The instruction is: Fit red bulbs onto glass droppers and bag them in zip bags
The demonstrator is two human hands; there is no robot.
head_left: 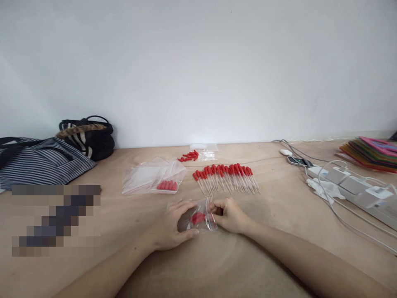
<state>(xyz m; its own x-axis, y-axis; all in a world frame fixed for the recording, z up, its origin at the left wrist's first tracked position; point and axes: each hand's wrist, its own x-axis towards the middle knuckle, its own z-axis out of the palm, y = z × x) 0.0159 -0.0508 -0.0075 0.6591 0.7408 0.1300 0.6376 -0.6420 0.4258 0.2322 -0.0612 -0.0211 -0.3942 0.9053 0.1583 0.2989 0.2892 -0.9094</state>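
Working at the seal: right hand [229, 214], thumb and fingers together, clamped on the red-striped edge of a small clear bag [203, 227]
Left hand [175, 223]: thumb and fingers apart, curved around the other side of the small clear bag
Small clear bag: between the two hands, low over the near middle of the table [263, 256], red pieces [197, 218] bunched inside
Red-tipped sticks [228, 178]: spread side by side just beyond the hands, red ends away from the person, pale stems toward the person
Flat clear bags [141, 178]: overlapping on the table, left of the sticks; a row of red caps [167, 185] shows in the nearer right part
Loose red pieces [188, 156]: small pile farther back, beside a clear packet [208, 155] with white sticks
Far left: striped bag [56, 159], black bag [99, 140] behind it, both near the wall [198, 74]
Far right: power strip [380, 209] with white chargers [353, 185], cables, phone [298, 161], crumpled white tissue [325, 189], stack of coloured sheets [372, 153]
Pixelated patch, left: contents unreadable
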